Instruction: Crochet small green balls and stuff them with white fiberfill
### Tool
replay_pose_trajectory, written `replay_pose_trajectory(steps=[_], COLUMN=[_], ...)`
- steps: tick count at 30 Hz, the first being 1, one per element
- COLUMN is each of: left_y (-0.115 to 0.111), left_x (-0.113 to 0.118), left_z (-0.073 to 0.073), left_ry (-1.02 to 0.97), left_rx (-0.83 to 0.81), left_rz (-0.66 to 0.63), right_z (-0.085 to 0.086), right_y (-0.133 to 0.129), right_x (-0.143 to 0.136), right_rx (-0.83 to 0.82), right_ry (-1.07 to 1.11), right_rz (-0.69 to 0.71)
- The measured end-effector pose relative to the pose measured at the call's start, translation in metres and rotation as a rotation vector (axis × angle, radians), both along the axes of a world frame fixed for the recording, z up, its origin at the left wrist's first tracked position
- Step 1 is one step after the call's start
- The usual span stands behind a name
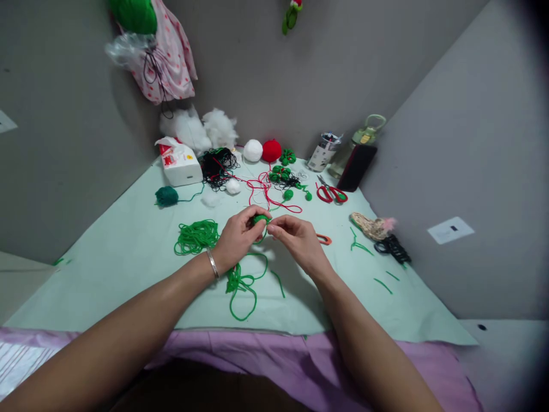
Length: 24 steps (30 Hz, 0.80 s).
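My left hand (240, 232) is closed around a small green crochet piece (261, 219), held just above the table near its middle. Thumb and fingertips of my right hand (295, 234) are pinched together at the right edge of that piece; what is between them is too small to make out. An orange object (325, 239) shows past the right hand, partly hidden by it, and I cannot tell if it is held. Green yarn (242, 283) lies in loose loops below my hands. Left of them rests a coiled heap of green yarn (197, 236).
Toward the back are a white yarn ball (253, 150), a red yarn ball (271, 150), tangled black yarn (218, 166) and a tissue pack (180, 164). At right lie red-handled scissors (331, 193), a phone (357, 167) leaning on a bottle (343, 160), and green yarn scraps (383, 285).
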State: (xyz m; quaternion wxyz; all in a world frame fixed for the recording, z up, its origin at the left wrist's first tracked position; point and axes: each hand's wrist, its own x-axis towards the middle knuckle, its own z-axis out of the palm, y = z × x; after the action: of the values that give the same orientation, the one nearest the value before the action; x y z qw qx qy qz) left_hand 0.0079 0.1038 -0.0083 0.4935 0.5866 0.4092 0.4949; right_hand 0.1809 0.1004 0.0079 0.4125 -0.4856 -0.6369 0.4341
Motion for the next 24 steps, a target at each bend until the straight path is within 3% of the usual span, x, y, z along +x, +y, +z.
replay_pose_trajectory(steps=[10,24], left_y=[0.004,0.014], left_x=[-0.002,-0.008], left_z=[0.0,0.006], left_ry=[-0.07,-0.382], left_rx=[-0.101,-0.267], left_rz=[-0.017,0.005], right_z=[0.0,0.005], right_y=[0.001,0.002], right_x=[0.003,0.005], right_rx=[-0.098,-0.093], right_ry=[0.179,0.314], right_rz=[-0.036,-0.093])
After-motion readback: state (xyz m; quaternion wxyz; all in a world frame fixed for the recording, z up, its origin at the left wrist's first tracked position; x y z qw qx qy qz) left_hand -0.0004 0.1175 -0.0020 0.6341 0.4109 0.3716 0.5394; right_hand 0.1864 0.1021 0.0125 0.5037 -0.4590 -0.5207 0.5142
